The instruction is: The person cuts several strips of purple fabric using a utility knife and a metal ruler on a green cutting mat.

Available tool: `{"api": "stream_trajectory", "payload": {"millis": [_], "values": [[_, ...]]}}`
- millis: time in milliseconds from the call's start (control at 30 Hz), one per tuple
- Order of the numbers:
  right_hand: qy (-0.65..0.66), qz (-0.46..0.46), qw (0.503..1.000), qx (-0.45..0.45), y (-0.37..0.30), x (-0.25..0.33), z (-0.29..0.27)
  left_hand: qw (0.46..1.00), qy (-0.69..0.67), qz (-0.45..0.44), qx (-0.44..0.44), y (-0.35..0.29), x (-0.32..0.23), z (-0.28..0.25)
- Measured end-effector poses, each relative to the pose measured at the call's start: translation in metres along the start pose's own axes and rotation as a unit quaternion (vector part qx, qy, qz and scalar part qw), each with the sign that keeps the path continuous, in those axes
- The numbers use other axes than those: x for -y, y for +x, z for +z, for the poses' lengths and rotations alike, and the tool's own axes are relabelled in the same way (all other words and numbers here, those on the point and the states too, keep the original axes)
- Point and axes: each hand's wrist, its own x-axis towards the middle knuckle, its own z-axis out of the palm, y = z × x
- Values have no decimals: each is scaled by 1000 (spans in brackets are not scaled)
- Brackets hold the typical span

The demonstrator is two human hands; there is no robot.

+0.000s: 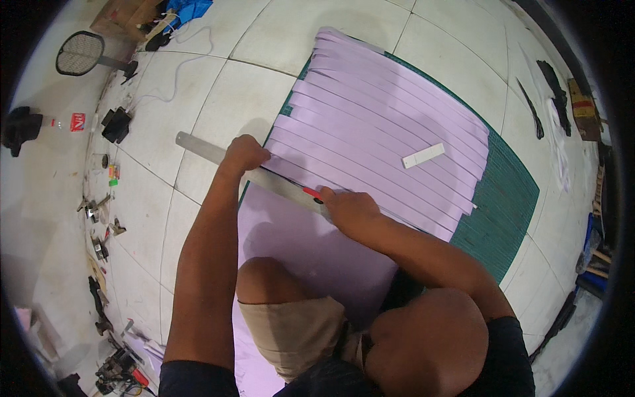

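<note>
A long metal ruler (198,147) lies slantwise across a lilac sheet (284,225), its far left end reaching over the floor tiles. My left hand (247,153) is closed on the ruler near the sheet's left edge, fingers curled. In my right hand (350,208) is a red utility knife (312,192), held against the ruler's far edge around its middle; its blade is too small to make out. Beyond the ruler, lilac strips (377,112) lie side by side, some overlapping at the top. Under them is a green cutting mat (506,192).
A small white rectangular piece (423,155) rests on the strips. My bent knees (426,344) are close to the sheet. At left are an electric swatter (83,54), a black box-like object (116,125) and scattered tools (96,208). A carton (585,109) stands at far right.
</note>
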Motion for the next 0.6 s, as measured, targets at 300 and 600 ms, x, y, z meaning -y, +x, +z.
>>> {"api": "stream_trajectory", "payload": {"millis": [300,600], "values": [[-62,85,993,61,-123,-70,-2,983,-62,54,-165,-30,0,16],[63,195,976,-68,-261,-148,19,915,-162,68,-363,-52,-1,54]]}}
